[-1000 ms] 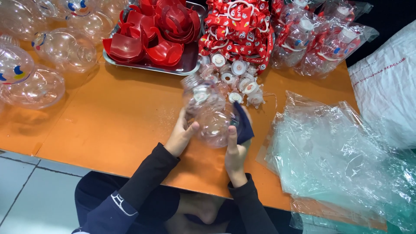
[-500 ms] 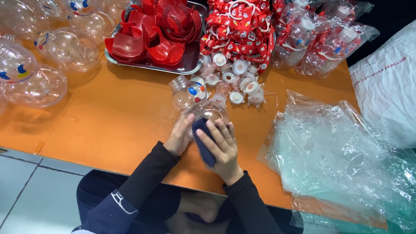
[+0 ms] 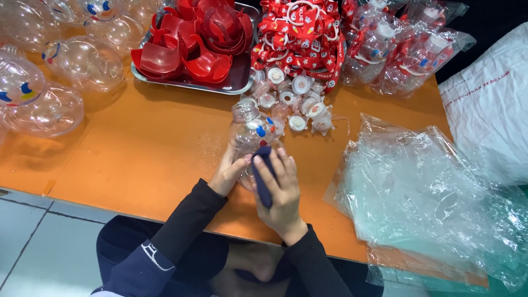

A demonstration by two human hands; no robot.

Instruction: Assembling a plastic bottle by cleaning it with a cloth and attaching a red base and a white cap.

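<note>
Near the front edge of the orange counter [image 3: 137, 159], about midway along it: a clear plastic bottle [image 3: 248, 135] with small blue, red and yellow face markings, neck pointing toward the far edge, body lying against both hands. Left hand [image 3: 228, 173] cupped under the bottle's left side, fingers curled loosely round it, grip partly closed on the plastic. Right hand [image 3: 278, 190] laid flat over the bottle's near end, fingers spread and almost straight, pressing a dark blue cloth [image 3: 263, 176] against the bottle; cloth pinned under fingers and palm, a strip of it showing between the fingers. Dark long sleeves on both arms, reaching in over the front edge.

Just beyond the bottle, toward the far edge: a cluster of small clear caps [image 3: 291, 102] with white and red centres, touching one another. Behind those, a heap of red straps [image 3: 300, 33] with white print. At the far edge, left of the straps: a metal tray [image 3: 236, 85] stacked with glossy red plastic shells [image 3: 192, 38]. At the far left corner and along the left edge: several round clear bottle bodies [image 3: 82, 60], some with face markings, lying on their sides. At the far right corner: bagged bottles [image 3: 396, 49] with red straps inside clear wrap. Along the right edge: a crumpled pile of clear plastic bags [image 3: 429, 198], spilling over the front edge, and beside it a white sack [image 3: 489, 99].
</note>
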